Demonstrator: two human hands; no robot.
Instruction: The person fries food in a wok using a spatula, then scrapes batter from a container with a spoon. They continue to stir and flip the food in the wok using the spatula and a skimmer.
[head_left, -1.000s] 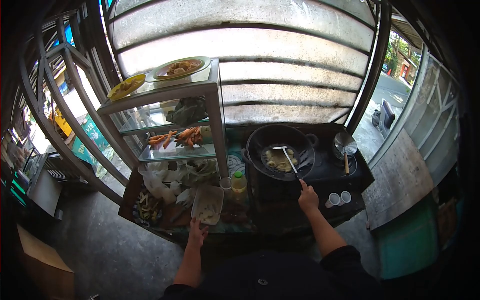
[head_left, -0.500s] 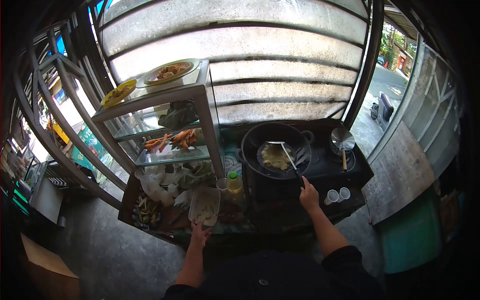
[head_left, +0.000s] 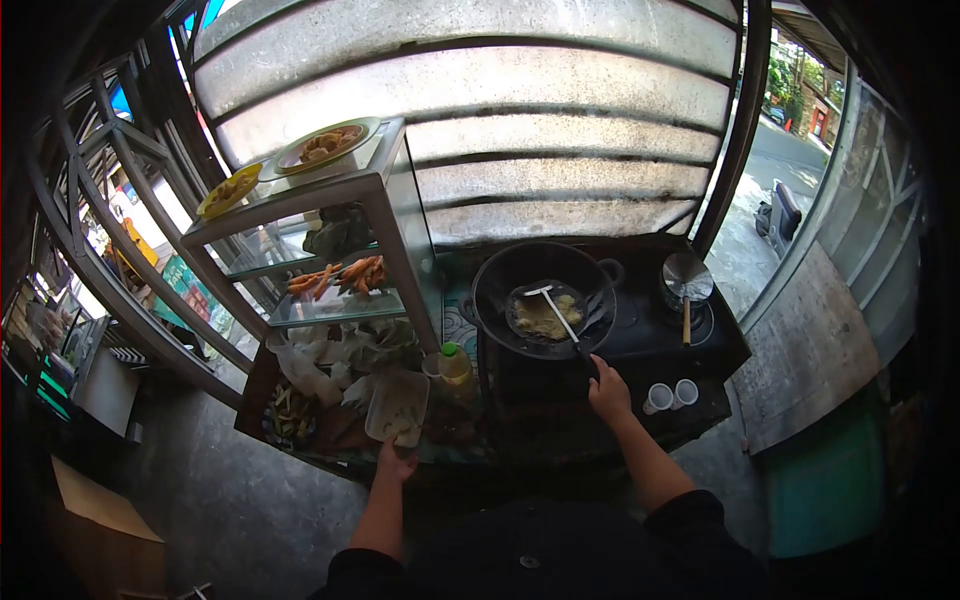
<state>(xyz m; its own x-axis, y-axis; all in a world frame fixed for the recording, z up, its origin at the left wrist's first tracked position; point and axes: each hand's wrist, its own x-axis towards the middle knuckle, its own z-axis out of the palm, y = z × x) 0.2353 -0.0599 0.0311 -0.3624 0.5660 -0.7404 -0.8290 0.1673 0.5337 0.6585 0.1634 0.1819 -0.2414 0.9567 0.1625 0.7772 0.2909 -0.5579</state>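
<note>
My right hand (head_left: 608, 392) is closed around the dark handle of a long spatula (head_left: 567, 324). The spatula's metal head rests over pale yellow food frying in oil (head_left: 543, 316), inside a black wok (head_left: 490, 285) on the stove. Lower left, my left hand (head_left: 397, 461) grips the near rim of a clear rectangular plastic container (head_left: 391, 396); its fingers are partly hidden by the container. A little pale batter or food lies in the container. Just right of it stand a green-capped bottle (head_left: 456, 368) and a plastic cup (head_left: 432, 366).
A glass display case (head_left: 385, 235) holds orange fried food, with a plate of food (head_left: 322, 148) and a yellow plate (head_left: 230, 192) on top. Right of the wok sits a small pot (head_left: 687, 285) with a wooden-handled utensil. Two white cups (head_left: 657, 399) stand at the stove's front.
My left hand now holds the container's near rim more closely, and the container looks slightly tilted. The spatula head has shifted a little left in the wok. The view has moved slightly.
</note>
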